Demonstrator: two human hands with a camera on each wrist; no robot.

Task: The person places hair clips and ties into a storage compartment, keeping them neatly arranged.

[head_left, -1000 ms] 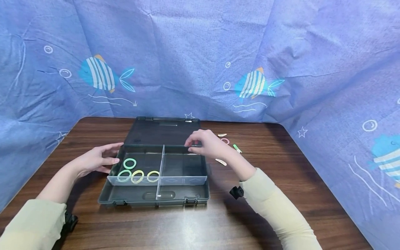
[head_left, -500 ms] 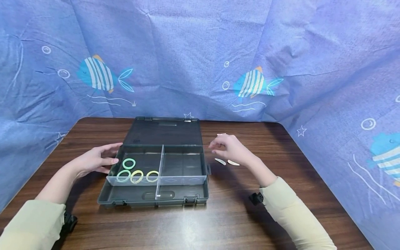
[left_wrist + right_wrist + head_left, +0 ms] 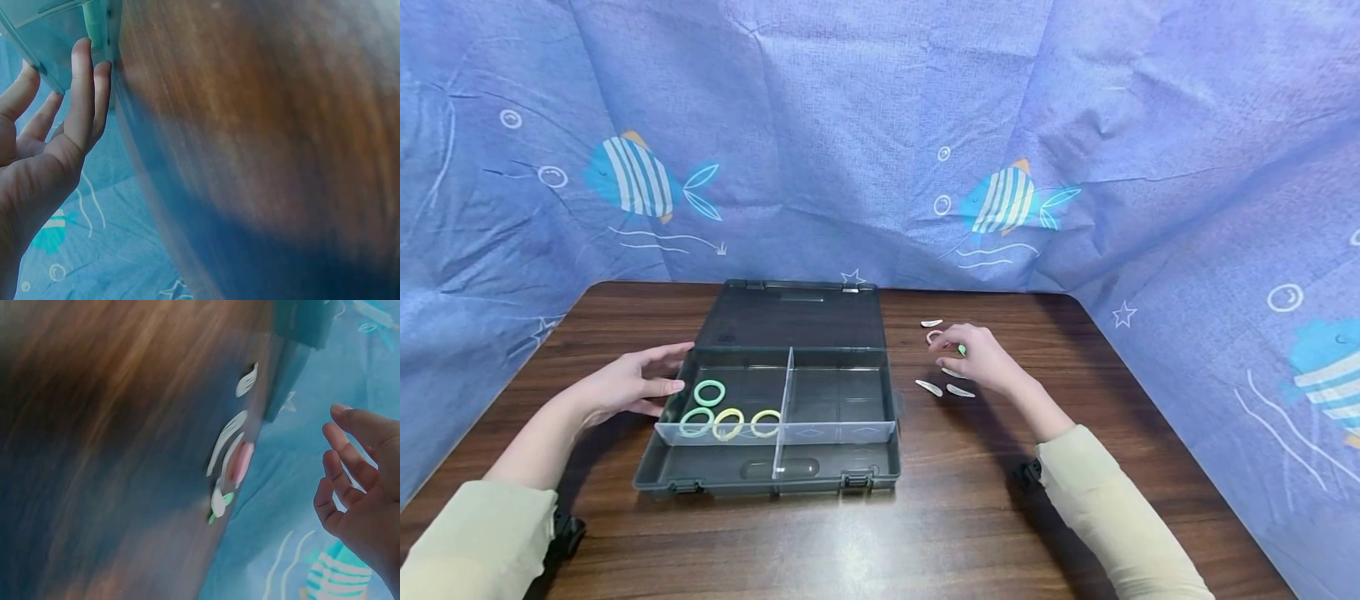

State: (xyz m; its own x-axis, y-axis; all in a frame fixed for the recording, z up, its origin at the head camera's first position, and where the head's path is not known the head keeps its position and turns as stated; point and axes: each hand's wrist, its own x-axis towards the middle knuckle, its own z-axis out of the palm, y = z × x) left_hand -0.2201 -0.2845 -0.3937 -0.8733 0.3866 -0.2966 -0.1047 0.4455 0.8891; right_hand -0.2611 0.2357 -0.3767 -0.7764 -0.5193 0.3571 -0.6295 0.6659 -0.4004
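Note:
A dark translucent box [image 3: 838, 392] with clear dividers lies on the table, its lid [image 3: 808, 321] folded back. In the back left compartment are two green rings [image 3: 710, 382] and two yellow rings [image 3: 767, 412]. My left hand [image 3: 621, 387] rests its extended fingertips against the box's left side. To the right of the box, my right hand [image 3: 988, 358] hovers over small hair accessories, its fingers slightly bent with nothing between them. Around it are white hair clips [image 3: 928, 388], a pink ring [image 3: 930, 335] and a green clip [image 3: 962, 350], partly hidden by the hand.
The brown wooden table [image 3: 850, 550] ends at a blue fish-print cloth [image 3: 850, 167] behind and at the sides. Another white clip [image 3: 932, 322] lies farther back. Dark cameras [image 3: 1028, 473] are strapped at both wrists.
My right hand has moved right from above the box's back right part to over the hair accessories. The left hand has stayed at the box's side.

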